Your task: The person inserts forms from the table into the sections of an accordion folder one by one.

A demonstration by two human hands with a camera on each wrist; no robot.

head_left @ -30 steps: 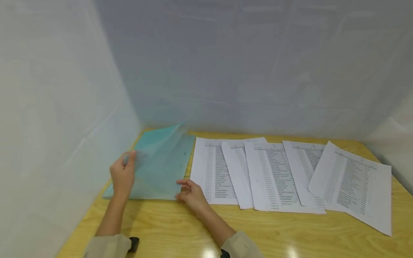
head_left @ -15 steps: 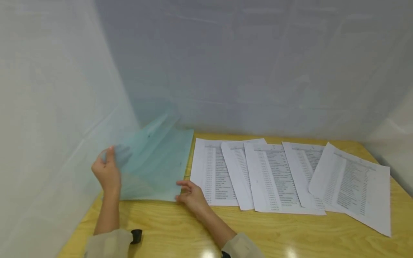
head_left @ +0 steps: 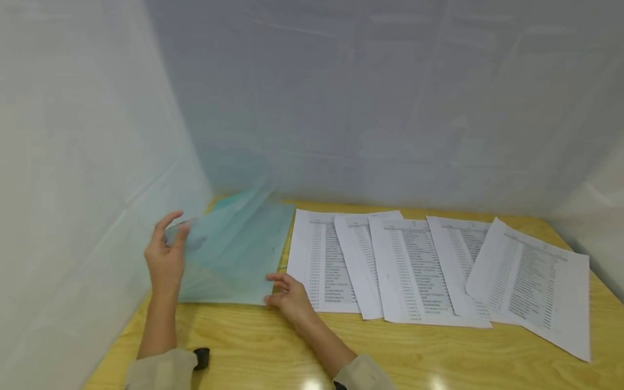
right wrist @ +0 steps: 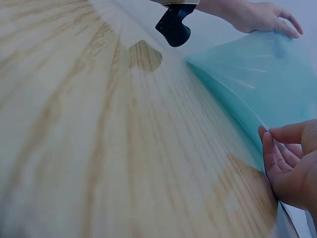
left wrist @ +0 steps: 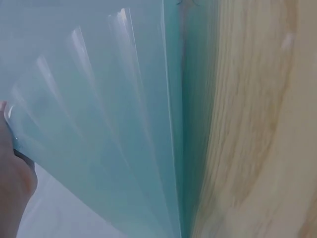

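Can't make out much of the print on the sheets (head_left: 419, 265) fanned across the table (head_left: 390, 352), and the left wrist view shows barely a sliver of palm at its edge. The teal folder (head_left: 239, 254) sits at the table's far left by the white wall; the left hand (head_left: 166, 254) pinches its see-through cover at the outer edge and holds it lifted. The right hand (head_left: 287, 295) has curled fingertips (right wrist: 270, 148) pressing on the folder's near right corner, between it and the first sheet.
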